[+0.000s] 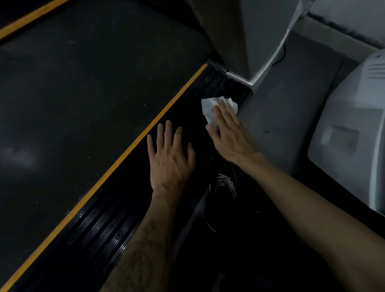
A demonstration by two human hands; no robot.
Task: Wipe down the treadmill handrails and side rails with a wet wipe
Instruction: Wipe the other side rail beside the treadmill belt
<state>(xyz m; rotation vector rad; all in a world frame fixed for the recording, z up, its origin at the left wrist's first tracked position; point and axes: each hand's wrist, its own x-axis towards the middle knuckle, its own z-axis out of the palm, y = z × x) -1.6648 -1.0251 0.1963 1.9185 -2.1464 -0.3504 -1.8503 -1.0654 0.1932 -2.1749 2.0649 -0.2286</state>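
While left hand rests splayed, right hand presses wet wipe flat.

Wet wipe partly hidden under right hand; grey upright cut off at top edge.

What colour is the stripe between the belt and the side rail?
Yellow-orange stripe, seen in the head view.

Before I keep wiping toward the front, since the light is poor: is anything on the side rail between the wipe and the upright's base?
Nothing visible. The right hand presses the wet wipe flat on the side rail; only bare ribbed rail lies ahead, up to the upright's base.
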